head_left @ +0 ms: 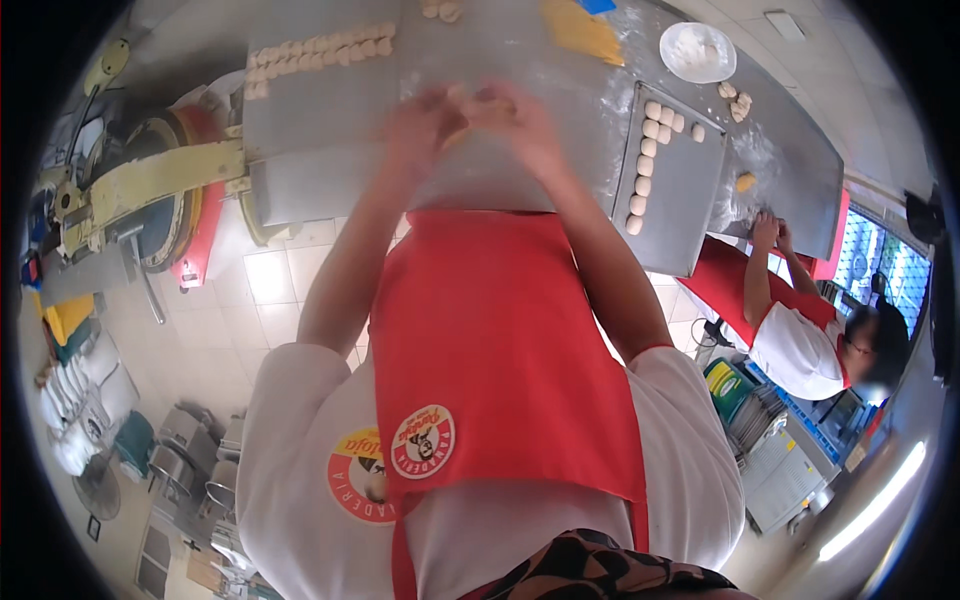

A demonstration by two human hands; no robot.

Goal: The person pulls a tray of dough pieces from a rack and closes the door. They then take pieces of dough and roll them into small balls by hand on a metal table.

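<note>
Over the steel table (330,185), my two hands come together at the middle, both blurred by motion. My left hand (428,125) is closed, its curled fingers against a small pale-yellow piece of dough (456,136). From the other side my right hand (518,122) closes on the same piece, fingertips turned inward. Fine finger detail is smeared, and most of the piece is hidden. Rows of shaped dough pieces (320,52) lie beyond my left hand. A couple more dough pieces (441,10) sit at the far edge. Toward the far right spreads a yellow mass (582,30).
To the right, a metal tray (672,215) carries several round dough balls (643,165). A white bowl (697,52) holds a pale powder. A co-worker's hands (772,232) work at the table's right end, near a yellow lump (745,181). A cream-coloured machine (165,180) adjoins the left side.
</note>
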